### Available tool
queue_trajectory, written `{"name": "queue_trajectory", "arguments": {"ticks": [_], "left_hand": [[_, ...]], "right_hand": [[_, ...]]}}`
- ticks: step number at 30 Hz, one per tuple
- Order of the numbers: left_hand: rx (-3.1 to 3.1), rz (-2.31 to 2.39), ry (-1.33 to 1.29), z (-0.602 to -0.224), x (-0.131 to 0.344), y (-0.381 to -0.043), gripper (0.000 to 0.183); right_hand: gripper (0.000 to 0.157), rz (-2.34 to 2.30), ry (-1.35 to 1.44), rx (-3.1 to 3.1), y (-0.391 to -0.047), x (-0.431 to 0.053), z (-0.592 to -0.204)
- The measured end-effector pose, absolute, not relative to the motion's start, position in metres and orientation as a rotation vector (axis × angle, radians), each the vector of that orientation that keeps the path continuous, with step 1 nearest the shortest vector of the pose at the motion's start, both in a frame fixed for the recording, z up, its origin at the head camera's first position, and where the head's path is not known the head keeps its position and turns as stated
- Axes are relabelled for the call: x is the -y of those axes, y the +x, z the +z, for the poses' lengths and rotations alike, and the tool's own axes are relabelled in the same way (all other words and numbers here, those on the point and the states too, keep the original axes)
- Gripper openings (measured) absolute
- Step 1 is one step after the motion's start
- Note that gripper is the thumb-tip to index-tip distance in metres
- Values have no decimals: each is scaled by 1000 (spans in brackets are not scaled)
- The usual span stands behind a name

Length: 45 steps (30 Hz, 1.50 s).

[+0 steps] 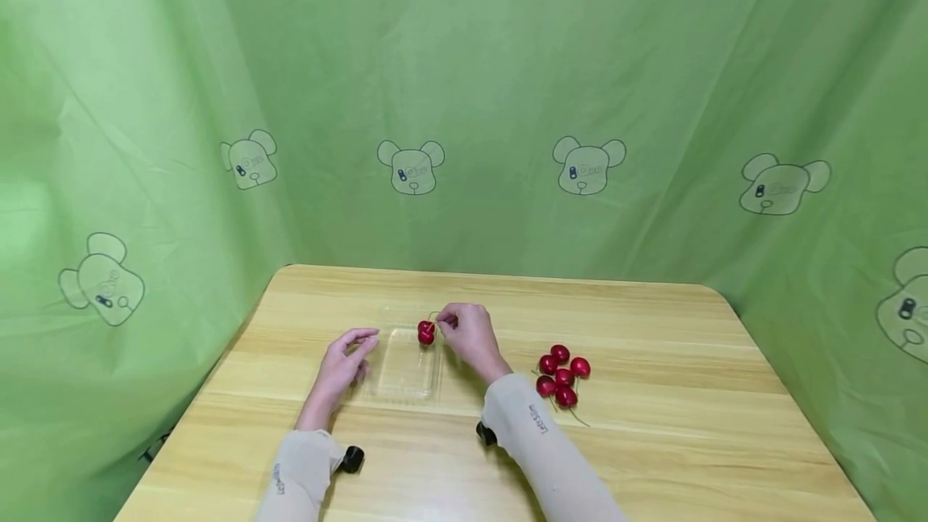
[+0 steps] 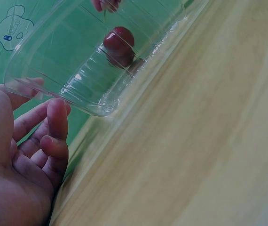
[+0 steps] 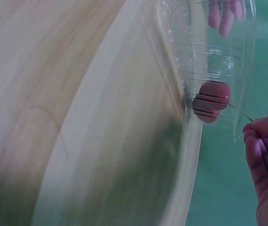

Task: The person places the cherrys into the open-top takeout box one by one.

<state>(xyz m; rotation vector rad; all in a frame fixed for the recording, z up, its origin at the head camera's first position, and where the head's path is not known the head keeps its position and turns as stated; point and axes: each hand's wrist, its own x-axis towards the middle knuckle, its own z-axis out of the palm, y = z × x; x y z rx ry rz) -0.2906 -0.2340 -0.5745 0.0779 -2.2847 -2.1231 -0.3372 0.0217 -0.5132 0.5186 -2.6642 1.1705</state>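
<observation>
A clear plastic box (image 1: 403, 367) lies on the table in front of me. My right hand (image 1: 471, 338) is over its right side, thumb and fingertips pinching a thin green stem (image 3: 248, 117). Red cherries (image 1: 426, 333) are inside at the far right, one against another; through the wall they show as dark red rounds (image 2: 120, 43). My left hand (image 1: 346, 361) is at the left side of the box, fingers loosely bent and holding nothing. In the left wrist view, its fingertips overlap the box's near end.
A cluster of several red cherries with stems (image 1: 563, 378) lies on the wooden table (image 1: 689, 425), right of my right forearm. Green curtains (image 1: 500, 232) printed with bear heads hang behind the table and along both sides. Black wrist cameras (image 1: 353, 459) sit at my cuffs.
</observation>
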Motion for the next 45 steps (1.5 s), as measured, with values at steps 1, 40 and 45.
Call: {"name": "queue_trajectory", "arguments": {"ticks": [1, 40, 45], "left_hand": [[2281, -2127, 78, -575, 234, -291, 40], [2301, -2121, 69, -573, 234, -295, 41], [2317, -2111, 84, -574, 235, -293, 41]], "right_hand": [[10, 1165, 520, 2671, -337, -21, -513], [10, 1066, 516, 2715, -341, -21, -512], [10, 1080, 511, 2726, -339, -22, -515]]}}
